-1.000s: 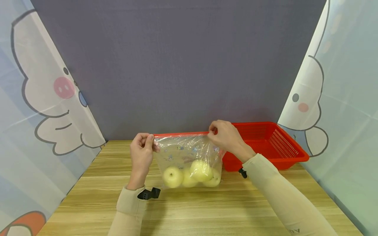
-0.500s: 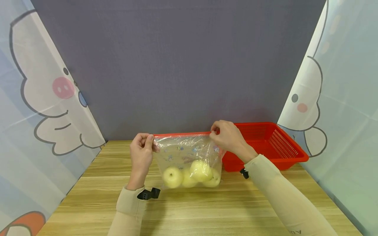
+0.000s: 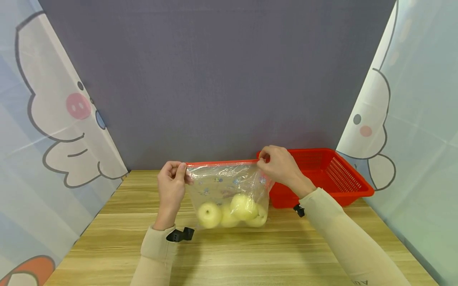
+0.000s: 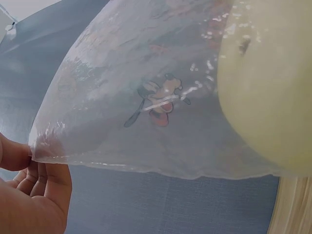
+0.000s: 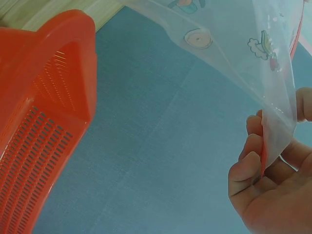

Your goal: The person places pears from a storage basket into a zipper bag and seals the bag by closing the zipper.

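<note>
A clear plastic zip bag with small cartoon prints and a red strip along its top hangs between my two hands. Several pale yellow-green round fruits, apple- or pear-like, lie in its bottom. My left hand pinches the bag's top left corner between thumb and fingers. On the red strip near the top right, my right hand pinches with thumb and fingertips. The left wrist view shows the bag taut from the pinch; in the right wrist view, the bag's corner passes between the fingers.
A red perforated plastic basket stands on the wooden table at the back right, partly behind the right hand and the bag. A dark grey cloth wall rises behind, with cartoon-printed curtains on both sides.
My right hand has slid slightly to the right along the red strip. The left hand, the bag and the fruits look unmoved.
</note>
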`<state>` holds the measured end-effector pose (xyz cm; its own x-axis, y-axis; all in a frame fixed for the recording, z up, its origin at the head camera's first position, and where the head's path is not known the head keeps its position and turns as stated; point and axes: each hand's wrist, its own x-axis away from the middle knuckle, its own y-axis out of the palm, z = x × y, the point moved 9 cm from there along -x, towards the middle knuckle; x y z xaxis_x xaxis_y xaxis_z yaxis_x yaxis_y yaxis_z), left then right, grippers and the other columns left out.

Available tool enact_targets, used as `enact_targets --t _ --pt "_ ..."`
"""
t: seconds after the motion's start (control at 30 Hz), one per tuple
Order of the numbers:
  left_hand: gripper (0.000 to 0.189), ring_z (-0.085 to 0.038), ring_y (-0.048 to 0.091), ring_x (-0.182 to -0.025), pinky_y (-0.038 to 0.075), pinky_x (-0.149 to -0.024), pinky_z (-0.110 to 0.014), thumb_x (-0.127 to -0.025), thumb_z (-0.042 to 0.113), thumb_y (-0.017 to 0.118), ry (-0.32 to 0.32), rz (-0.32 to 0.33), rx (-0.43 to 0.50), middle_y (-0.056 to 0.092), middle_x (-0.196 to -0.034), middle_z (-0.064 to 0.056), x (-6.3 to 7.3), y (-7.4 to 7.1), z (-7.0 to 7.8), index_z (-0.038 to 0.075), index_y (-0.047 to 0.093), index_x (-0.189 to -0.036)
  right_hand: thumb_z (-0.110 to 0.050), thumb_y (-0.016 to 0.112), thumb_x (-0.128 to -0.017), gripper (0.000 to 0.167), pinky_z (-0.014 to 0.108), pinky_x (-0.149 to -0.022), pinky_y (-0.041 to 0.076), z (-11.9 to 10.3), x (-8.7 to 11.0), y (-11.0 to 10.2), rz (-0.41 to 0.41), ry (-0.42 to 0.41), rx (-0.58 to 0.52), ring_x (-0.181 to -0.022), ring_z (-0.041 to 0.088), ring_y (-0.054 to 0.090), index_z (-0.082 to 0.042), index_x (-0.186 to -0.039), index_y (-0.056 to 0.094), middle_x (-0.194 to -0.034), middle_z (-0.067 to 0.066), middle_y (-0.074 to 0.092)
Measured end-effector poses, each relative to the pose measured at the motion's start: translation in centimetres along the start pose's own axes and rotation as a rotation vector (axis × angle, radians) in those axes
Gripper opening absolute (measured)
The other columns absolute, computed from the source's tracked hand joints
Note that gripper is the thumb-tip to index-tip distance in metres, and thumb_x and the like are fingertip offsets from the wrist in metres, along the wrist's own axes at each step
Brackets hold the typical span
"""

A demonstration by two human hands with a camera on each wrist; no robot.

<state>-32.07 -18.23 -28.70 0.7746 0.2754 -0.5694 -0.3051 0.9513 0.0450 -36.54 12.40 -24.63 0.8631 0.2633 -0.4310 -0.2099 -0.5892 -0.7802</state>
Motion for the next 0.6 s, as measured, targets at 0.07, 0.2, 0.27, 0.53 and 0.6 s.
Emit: enact_targets --t 0.07,0.2,0.27,0.53,0.6 --pt "0.022 -0.011 0.063 -0.055 0.059 -0.057 -0.025 -0.104 0.012 0.058 0.001 0.001 0.000 0.062 -0.074 -0.010 0.00 -0.02 0.05 -0.009 0.061 -0.099 -0.013 0.058 -0.086 0.016 0.033 -0.064 0.050 0.11 0.03 -0.04 0.003 0.000 -0.003 -0.077 0.022 0.055 -0.008 -0.093 0.072 -0.093 0.004 0.066" --pt "0.022 -0.011 0.063 -0.055 0.059 -0.057 -0.024 -0.104 0.012 0.058 0.002 0.001 0.002 0.062 -0.074 -0.009 -0.01 -0.02 0.10 -0.010 0.061 -0.099 -0.013 0.059 -0.086 0.014 0.034 -0.065 0.050 0.23 0.10 -0.16 0.007 -0.003 -0.011 -0.077 0.022 0.055 -0.008 -0.091 0.071 -0.092 0.004 0.066" --pt "0.022 -0.011 0.063 -0.055 0.059 -0.056 -0.024 -0.105 0.011 0.058 0.004 0.001 0.000 0.062 -0.074 -0.009 0.01 -0.02 0.14 -0.010 0.061 -0.099 -0.013 0.059 -0.086 0.013 0.034 -0.065 0.050 0.26 0.11 -0.20 0.009 -0.005 -0.014 -0.077 0.023 0.056 -0.008 -0.090 0.071 -0.092 0.004 0.066" --pt "0.022 -0.012 0.063 -0.055 0.059 -0.057 -0.025 -0.105 0.012 0.058 0.005 0.002 -0.004 0.062 -0.073 -0.011 -0.04 -0.06 -0.05 -0.009 0.061 -0.098 -0.011 0.060 -0.085 0.014 0.035 -0.068 0.049 0.46 0.18 -0.51 0.025 -0.010 -0.018 -0.078 0.024 0.056 -0.006 -0.090 0.071 -0.090 0.006 0.066" --pt "0.023 -0.012 0.062 -0.055 0.059 -0.057 -0.025 -0.105 0.013 0.058 0.006 0.002 -0.005 0.062 -0.073 -0.012 -0.06 -0.04 -0.10 -0.009 0.061 -0.099 -0.012 0.060 -0.086 0.014 0.035 -0.068 0.049 0.50 0.22 -0.59 0.025 -0.010 -0.021 -0.078 0.024 0.056 -0.005 -0.091 0.072 -0.090 0.007 0.066"
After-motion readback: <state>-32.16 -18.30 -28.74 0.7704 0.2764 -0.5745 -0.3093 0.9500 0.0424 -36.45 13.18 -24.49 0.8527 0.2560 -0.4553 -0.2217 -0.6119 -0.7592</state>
